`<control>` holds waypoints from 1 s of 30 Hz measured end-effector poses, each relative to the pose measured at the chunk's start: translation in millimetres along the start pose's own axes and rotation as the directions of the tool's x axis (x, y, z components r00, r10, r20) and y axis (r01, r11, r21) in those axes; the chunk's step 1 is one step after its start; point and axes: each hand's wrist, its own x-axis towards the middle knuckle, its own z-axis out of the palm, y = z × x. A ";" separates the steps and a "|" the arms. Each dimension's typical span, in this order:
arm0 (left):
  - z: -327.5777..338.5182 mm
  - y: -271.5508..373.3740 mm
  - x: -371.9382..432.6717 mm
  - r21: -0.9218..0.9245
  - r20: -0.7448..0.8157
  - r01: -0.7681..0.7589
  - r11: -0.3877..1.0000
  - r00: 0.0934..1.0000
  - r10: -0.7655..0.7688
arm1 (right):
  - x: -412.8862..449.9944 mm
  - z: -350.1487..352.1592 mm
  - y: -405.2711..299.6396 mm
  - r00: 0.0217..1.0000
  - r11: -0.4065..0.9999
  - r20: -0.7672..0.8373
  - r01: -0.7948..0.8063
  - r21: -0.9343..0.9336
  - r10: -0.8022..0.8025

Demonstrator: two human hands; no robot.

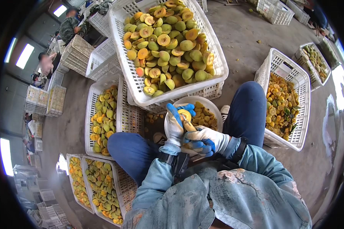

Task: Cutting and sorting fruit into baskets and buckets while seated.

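Observation:
In my gloved left hand [175, 126] sits a halved yellow fruit [184, 112], probably a peach, its cut face towards me. My gloved right hand [206, 140] grips a pitting tool [189, 126] with a tan handle. The tool's metal end meets the middle of the cut face; its exact tip is hard to make out. Both hands are over a white basin [216, 104] between my knees, which contains yellow fruit pieces [205, 116]. Just beyond it, a large white plastic crate [172, 98] is heaped with halved, green-skinned fruit [166, 48].
On my left are a crate of fruit halves [103, 117] and two more filled crates [103, 186]. To my right, one crate [304, 114] contains yellow trimmings [281, 106]; another fruit crate [314, 64] lies beyond. Stacked crates [76, 54] and people [70, 27] are at far left.

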 end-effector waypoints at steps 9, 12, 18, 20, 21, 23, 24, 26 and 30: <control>-22.7 -9.4 5.8 -0.037 0.099 0.389 0.921 0.918 -0.384 | -0.5 -6.8 0.4 0.976 0.927 -0.215 -0.057 -0.370 -0.026; -40.7 -24.1 12.4 -0.252 0.140 0.424 0.870 0.906 -0.400 | 16.4 -3.5 6.4 0.970 0.852 -0.080 0.161 -0.498 -0.230; -41.1 -11.9 12.0 -0.094 0.013 0.110 0.989 0.994 -0.110 | 2.8 2.2 11.1 0.956 0.827 -0.112 0.172 -0.535 -0.272; -58.6 -3.2 13.0 0.163 0.001 -0.035 0.986 0.999 0.036 | 0.3 9.6 6.4 0.961 0.876 -0.169 0.117 -0.468 -0.219; -59.8 4.9 13.1 0.255 0.027 -0.045 0.966 0.999 0.039 | -0.7 -3.9 5.8 0.970 0.924 -0.137 0.140 -0.355 -0.199; -56.6 34.4 8.4 -0.200 -0.060 0.038 0.979 0.997 -0.051 | 9.8 -19.8 6.2 0.889 0.671 -0.320 -0.018 -0.741 -0.329; -69.5 42.2 11.8 -0.412 0.009 -0.060 0.909 0.998 0.070 | 18.4 -47.3 18.9 0.835 0.253 -0.285 -0.182 -0.950 -0.470; -93.9 75.8 10.6 -0.740 -0.081 -0.219 0.636 0.968 0.239 | 24.8 -53.5 28.1 0.751 -0.106 -0.321 -0.459 -0.882 -0.577; -150.5 118.8 18.6 -0.856 -0.250 -0.268 0.442 0.963 0.100 | 30.0 -33.6 12.0 0.694 0.028 -0.350 -0.429 -0.903 -0.630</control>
